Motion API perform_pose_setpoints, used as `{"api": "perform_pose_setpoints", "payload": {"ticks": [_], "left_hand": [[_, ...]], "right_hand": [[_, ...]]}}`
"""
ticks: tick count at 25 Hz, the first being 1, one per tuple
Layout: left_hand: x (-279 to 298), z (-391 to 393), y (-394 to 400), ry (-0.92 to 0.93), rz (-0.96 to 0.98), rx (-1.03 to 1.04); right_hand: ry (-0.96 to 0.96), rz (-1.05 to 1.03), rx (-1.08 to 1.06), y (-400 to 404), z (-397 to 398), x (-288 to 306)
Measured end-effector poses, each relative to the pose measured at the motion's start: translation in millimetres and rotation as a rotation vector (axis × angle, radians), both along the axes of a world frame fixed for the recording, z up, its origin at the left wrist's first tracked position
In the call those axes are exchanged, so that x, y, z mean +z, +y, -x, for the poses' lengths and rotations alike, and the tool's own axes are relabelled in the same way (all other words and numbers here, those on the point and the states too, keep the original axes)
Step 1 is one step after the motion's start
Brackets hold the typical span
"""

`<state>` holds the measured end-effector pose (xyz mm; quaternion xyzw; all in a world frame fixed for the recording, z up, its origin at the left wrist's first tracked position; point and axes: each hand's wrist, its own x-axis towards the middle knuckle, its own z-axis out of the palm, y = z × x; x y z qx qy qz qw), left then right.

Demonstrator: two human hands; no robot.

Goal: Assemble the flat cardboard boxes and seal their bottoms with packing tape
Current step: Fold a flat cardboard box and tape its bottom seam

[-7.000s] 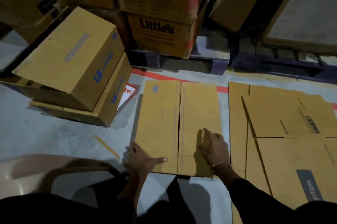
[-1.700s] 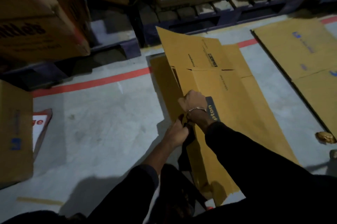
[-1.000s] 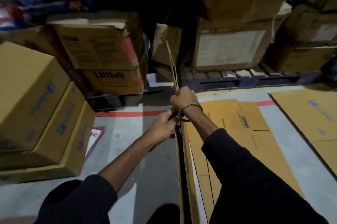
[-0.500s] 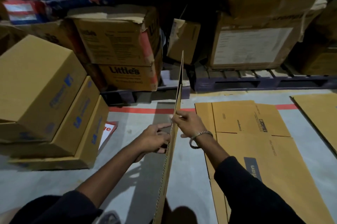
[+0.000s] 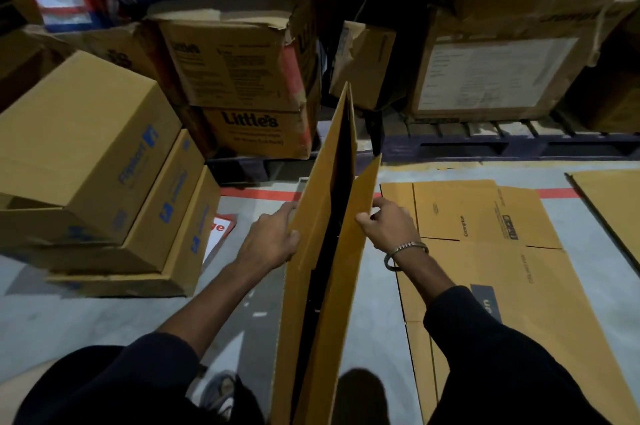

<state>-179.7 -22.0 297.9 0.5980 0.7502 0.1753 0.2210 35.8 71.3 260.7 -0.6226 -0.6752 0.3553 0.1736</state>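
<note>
A flat brown cardboard box (image 5: 311, 286) stands on edge in front of me, its two panels parted by a narrow dark gap. My left hand (image 5: 270, 241) grips the left panel's edge, thumb on the near side. My right hand (image 5: 388, 227), with a metal bracelet on the wrist, pinches the edge of the right panel. More flat boxes (image 5: 485, 251) lie on the grey floor to the right. No tape is in view.
Assembled boxes (image 5: 86, 154) are stacked at the left, beside a red and white sheet (image 5: 220, 230). Worn "Little's" cartons (image 5: 252, 106) and other cartons (image 5: 502, 71) sit on dark pallets (image 5: 485, 147) behind a red floor line. Another flat sheet (image 5: 613, 206) lies far right.
I lifted a flat box off the pile and stood it on edge. In the last half second my hands moved apart and the two panels separated, opening a gap.
</note>
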Motion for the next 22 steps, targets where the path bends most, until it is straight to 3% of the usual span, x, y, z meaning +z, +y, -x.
{"api": "perform_pose_setpoints", "payload": {"ticks": [5,8,12,16,19,22], "left_hand": [[-7.6,3.6,11.8,0.057,0.04,0.004],[2.5,10.0,18.5,0.03,0.089,0.021],[19.9,30.1,16.9,0.127,0.158,0.015],[30.0,29.0,-19.3,0.218,0.392,0.018],[33.0,-0.7,-40.4,0.161,0.531,0.018],[26.3,-14.0,-53.3,0.104,0.542,0.093]], "right_hand": [[0.067,0.238,0.065,-5.9,9.7,5.5],[-0.003,0.138,-0.023,1.2,-0.6,11.3],[-0.1,0.058,-0.14,22.5,-39.8,19.9],[-0.192,0.008,-0.17,41.2,-82.2,21.9],[-0.226,-0.124,-0.139,45.8,-82.6,24.0],[-0.18,-0.263,-0.099,47.9,-62.8,28.8]]}}
